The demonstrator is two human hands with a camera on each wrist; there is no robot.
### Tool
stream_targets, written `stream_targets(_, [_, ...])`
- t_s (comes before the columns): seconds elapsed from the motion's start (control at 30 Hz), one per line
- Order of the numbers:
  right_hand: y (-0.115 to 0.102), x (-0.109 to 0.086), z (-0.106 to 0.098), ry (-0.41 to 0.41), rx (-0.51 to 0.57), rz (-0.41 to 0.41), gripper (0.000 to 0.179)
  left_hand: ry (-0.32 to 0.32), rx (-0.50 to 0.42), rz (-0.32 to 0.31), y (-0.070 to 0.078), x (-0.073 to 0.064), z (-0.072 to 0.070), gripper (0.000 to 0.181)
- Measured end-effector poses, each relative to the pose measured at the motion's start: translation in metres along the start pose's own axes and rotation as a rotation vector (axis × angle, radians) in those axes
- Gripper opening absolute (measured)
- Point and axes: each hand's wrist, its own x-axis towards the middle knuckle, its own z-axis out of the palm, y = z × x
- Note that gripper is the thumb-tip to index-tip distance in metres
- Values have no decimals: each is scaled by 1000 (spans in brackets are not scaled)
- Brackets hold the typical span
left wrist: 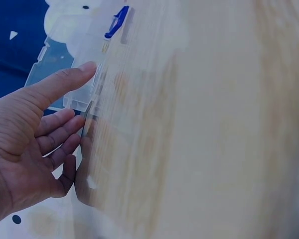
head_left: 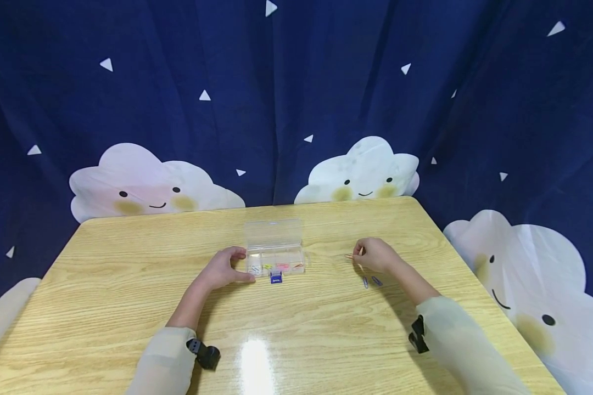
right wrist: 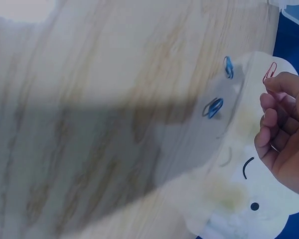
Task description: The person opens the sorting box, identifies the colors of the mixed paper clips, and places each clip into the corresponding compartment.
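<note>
A clear plastic compartment box (head_left: 277, 256) sits on the table with its lid (head_left: 273, 233) raised at the back. Small white, yellow, pink and red pieces lie in its front compartments. On its front edge is a blue latch-like piece (head_left: 275, 277), also visible in the left wrist view. My left hand (head_left: 225, 267) is at the box's left end, thumb and fingers spread; firm contact is unclear. Farther right, my right hand (head_left: 375, 255) pinches a red paper clip (right wrist: 270, 72) between thumb and forefinger, above the table. Two blue paper clips (right wrist: 228, 68) lie near that hand.
The wood-grain table (head_left: 316, 329) extends around the box, with a glare spot near its front. Behind it hangs a dark blue curtain (head_left: 277, 82) with clouds and white triangles. Both wrists carry black camera mounts (head_left: 207, 355).
</note>
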Motion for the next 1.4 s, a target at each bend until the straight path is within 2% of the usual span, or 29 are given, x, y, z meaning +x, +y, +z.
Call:
stream_targets(0.5, [-28, 10, 1, -24, 3, -22, 8, 2, 6, 0, 2, -1, 0, 78])
stream_targets(0.97, [-41, 17, 1, -22, -52, -79, 8, -1, 1, -13, 2, -1, 0, 78])
stream_targets(1.4, [-55, 21, 3, -37, -16, -72, 9, -3, 6, -17, 0, -1, 0, 78])
